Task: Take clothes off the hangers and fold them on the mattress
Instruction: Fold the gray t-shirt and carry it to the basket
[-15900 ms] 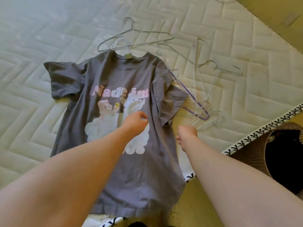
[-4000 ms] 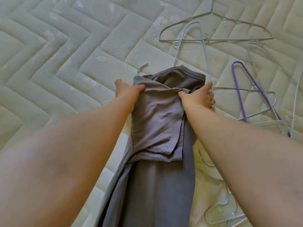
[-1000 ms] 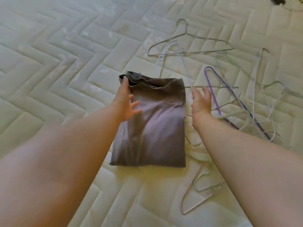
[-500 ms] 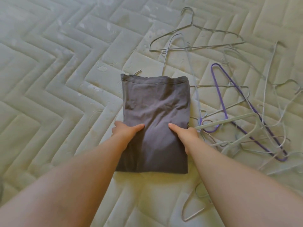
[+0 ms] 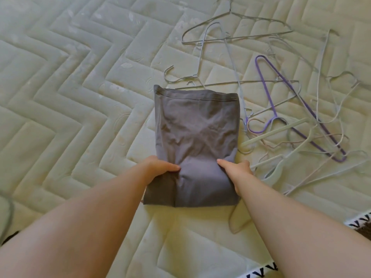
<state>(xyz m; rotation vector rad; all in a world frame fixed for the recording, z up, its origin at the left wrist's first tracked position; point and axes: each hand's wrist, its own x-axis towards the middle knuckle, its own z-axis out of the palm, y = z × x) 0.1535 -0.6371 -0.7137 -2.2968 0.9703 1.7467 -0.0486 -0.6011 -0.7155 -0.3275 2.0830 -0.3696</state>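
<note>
A grey T-shirt (image 5: 195,135) lies folded into a narrow rectangle on the white quilted mattress (image 5: 80,97). My left hand (image 5: 160,167) grips its left edge near the lower part, thumb on top and fingers tucked under the cloth. My right hand (image 5: 237,169) grips the right edge at the same height, thumb across the fabric. The cloth bunches between my two thumbs. Bare wire hangers (image 5: 236,35) lie scattered beyond and to the right of the shirt, one of them a purple hanger (image 5: 291,109).
Several pale hangers (image 5: 281,157) lie tangled right beside my right hand, one partly under the shirt's right side. The mattress edge with black-and-white trim (image 5: 359,217) runs along the lower right. The mattress spreads wide to the left.
Both hands have slid down the shirt's sides toward me and now grip its edges. The shirt was folded from a long strip into this rectangle over the last seconds.
</note>
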